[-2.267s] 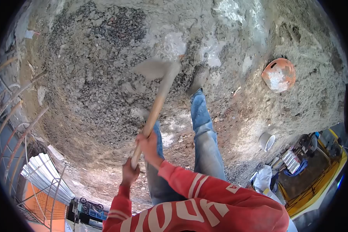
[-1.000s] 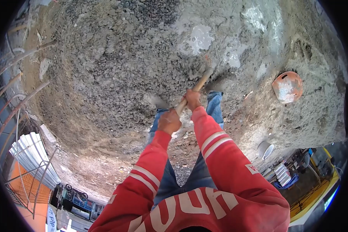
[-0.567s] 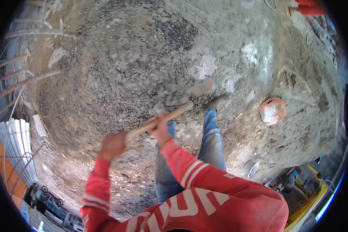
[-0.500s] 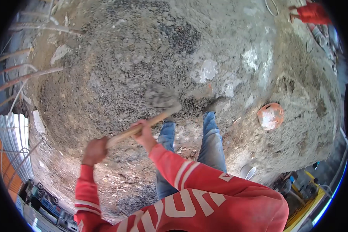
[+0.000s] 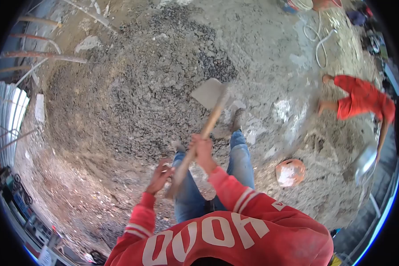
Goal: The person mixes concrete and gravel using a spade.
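Observation:
My right hand (image 5: 202,153) is wrapped round the wooden handle of a hoe (image 5: 208,119), about midway along it. The hoe's broad grey blade lies over the dark wet mix (image 5: 137,106) of gravel and mortar, forward of my feet. My left hand (image 5: 160,176) is beside the lower end of the handle, off it, with fingers apart and nothing in them. The handle slants from the blade down to my left thigh.
An orange hard hat (image 5: 291,173) smeared with grey lies to my right. A person in red (image 5: 359,97) bends there, a hand at a shiny metal container (image 5: 365,162). A pale hose (image 5: 321,42) lies beyond. Poles (image 5: 44,56) and corrugated sheets (image 5: 11,115) stand at left.
The hoe has swung right and forward, and its blade now shows clear of the mix. My left hand has let go of the handle. The person in red has come further into view.

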`<state>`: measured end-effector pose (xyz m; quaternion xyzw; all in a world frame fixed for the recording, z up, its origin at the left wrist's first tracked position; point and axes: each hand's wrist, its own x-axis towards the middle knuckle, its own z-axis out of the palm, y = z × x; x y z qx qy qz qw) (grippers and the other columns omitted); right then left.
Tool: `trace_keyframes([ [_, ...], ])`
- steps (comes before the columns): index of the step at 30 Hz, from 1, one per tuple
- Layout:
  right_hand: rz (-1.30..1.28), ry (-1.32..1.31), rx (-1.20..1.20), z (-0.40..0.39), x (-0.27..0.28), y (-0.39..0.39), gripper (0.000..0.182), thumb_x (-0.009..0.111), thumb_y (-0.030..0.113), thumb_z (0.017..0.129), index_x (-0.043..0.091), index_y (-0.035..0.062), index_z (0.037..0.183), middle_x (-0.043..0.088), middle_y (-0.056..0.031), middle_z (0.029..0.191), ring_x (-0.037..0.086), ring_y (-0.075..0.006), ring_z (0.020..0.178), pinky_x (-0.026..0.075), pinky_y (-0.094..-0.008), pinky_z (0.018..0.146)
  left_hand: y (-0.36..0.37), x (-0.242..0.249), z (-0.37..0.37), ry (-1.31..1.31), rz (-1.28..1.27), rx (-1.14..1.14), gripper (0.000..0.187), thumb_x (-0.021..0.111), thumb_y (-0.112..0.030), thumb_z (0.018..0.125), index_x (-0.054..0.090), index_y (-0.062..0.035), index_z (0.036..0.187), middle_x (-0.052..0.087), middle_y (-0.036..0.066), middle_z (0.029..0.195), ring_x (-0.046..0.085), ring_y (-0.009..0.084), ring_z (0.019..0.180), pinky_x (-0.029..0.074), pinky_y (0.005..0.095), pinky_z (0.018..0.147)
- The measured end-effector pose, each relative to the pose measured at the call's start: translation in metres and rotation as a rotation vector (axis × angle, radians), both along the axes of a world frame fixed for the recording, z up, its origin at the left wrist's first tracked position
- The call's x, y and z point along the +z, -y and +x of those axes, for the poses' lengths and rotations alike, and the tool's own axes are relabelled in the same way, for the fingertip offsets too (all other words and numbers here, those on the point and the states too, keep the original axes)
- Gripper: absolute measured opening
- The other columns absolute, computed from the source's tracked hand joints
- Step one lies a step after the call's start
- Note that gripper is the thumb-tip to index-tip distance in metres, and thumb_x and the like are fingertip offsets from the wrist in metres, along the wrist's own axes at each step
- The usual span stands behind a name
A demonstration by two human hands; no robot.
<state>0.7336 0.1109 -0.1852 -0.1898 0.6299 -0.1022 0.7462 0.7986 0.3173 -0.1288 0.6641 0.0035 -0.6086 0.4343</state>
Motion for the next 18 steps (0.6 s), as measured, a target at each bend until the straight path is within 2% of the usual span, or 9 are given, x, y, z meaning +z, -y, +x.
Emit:
trace_keyframes([
  [2, 0.004, -0.019, 0.078, -0.037, -0.002, 0.073, 0.011, 0.066, 0.011, 0.083, 0.062, 0.0001, 0.085, 0.061, -0.0077, 0.069, 0.057, -0.0167, 0.054, 0.048, -0.0308, 0.049, 0.076, -0.008, -0.038, -0.226, -0.01, 0.282, 0.048, 0.058, -0.043, 0.095, 0.047, -0.0113, 0.13, 0.064, 0.009, 0.097, 0.065, 0.0169, 0.079, 0.053, 0.029, 0.071],
  [4, 0.064, -0.034, 0.375, -0.066, 0.004, 0.137, 0.011, 0.065, 0.01, 0.08, 0.063, -0.0002, 0.085, 0.059, -0.0068, 0.067, 0.057, -0.0164, 0.055, 0.047, -0.0304, 0.049, 0.149, -0.029, -0.078, -0.266, -0.048, 0.544, 0.049, 0.054, -0.048, 0.095, 0.051, -0.01, 0.126, 0.063, 0.01, 0.098, 0.066, 0.0192, 0.08, 0.054, 0.0303, 0.068],
  [8, 0.032, -0.063, 0.733, -0.105, 0.02, 0.204, 0.011, 0.066, 0.011, 0.08, 0.061, 0.0019, 0.083, 0.056, -0.0051, 0.063, 0.056, -0.0162, 0.054, 0.046, -0.0294, 0.046, 0.282, -0.028, -0.114, -0.384, 0.009, 0.674, 0.053, 0.05, -0.048, 0.097, 0.05, -0.0029, 0.126, 0.065, 0.012, 0.102, 0.066, 0.0193, 0.087, 0.054, 0.0311, 0.076],
  [9, -0.047, -0.023, 0.941, -0.111, 0.037, 0.211, 0.015, 0.066, 0.012, 0.078, 0.06, 0.0008, 0.087, 0.057, -0.006, 0.065, 0.058, -0.0167, 0.055, 0.047, -0.0294, 0.047, 0.31, -0.037, -0.124, -0.455, -0.013, 0.802, 0.049, 0.057, -0.043, 0.094, 0.053, -0.003, 0.12, 0.064, 0.011, 0.096, 0.065, 0.0186, 0.08, 0.053, 0.0307, 0.068],
  [11, -0.142, 0.01, 1.223, -0.13, 0.083, 0.215, 0.027, 0.067, 0.012, 0.076, 0.058, -0.0009, 0.098, 0.06, -0.0078, 0.069, 0.06, -0.0176, 0.059, 0.048, -0.03, 0.05, 0.334, -0.063, -0.138, -0.521, -0.036, 0.999, 0.044, 0.065, -0.039, 0.091, 0.056, -0.003, 0.115, 0.063, 0.009, 0.09, 0.064, 0.0178, 0.073, 0.053, 0.0304, 0.06],
  [13, -0.137, -0.004, 1.464, -0.161, 0.12, 0.225, 0.037, 0.068, 0.013, 0.077, 0.054, -0.0017, 0.108, 0.063, -0.0091, 0.074, 0.062, -0.0178, 0.061, 0.05, -0.0313, 0.054, 0.34, -0.092, -0.144, -0.549, -0.031, 1.167, 0.031, 0.072, -0.027, 0.085, 0.06, -0.0015, 0.098, 0.059, 0.007, 0.075, 0.059, 0.0166, 0.061, 0.05, 0.0304, 0.053],
  [14, -0.115, -0.014, 1.63, -0.178, 0.133, 0.234, 0.041, 0.068, 0.014, 0.078, 0.051, -0.0019, 0.113, 0.064, -0.0095, 0.076, 0.062, -0.0176, 0.061, 0.05, -0.032, 0.056, 0.34, -0.073, -0.139, -0.432, 0.044, 1.166, 0.018, 0.073, -0.015, 0.082, 0.06, -0.0025, 0.085, 0.054, 0.004, 0.065, 0.053, 0.0152, 0.052, 0.047, 0.0302, 0.047],
  [15, -0.117, 0.006, 1.682, -0.192, 0.144, 0.246, 0.041, 0.068, 0.014, 0.078, 0.051, -0.0019, 0.113, 0.064, -0.0095, 0.076, 0.062, -0.0176, 0.061, 0.05, -0.032, 0.056, 0.337, -0.071, -0.139, -0.419, 0.036, 1.219, 0.018, 0.073, -0.015, 0.082, 0.06, -0.0025, 0.085, 0.054, 0.004, 0.065, 0.053, 0.0152, 0.052, 0.047, 0.0302, 0.047],
  [18, 0.22, 0.16, 1.7, -0.215, 0.16, 0.273, 0.041, 0.07, 0.018, 0.082, 0.049, -0.0018, 0.112, 0.064, -0.0098, 0.078, 0.064, -0.02, 0.067, 0.053, -0.0344, 0.06, 0.323, -0.069, -0.144, -0.26, 0.037, 1.393, 0.015, 0.07, -0.011, 0.082, 0.059, -0.0017, 0.085, 0.054, 0.003, 0.064, 0.052, 0.0146, 0.051, 0.046, 0.0298, 0.046],
])
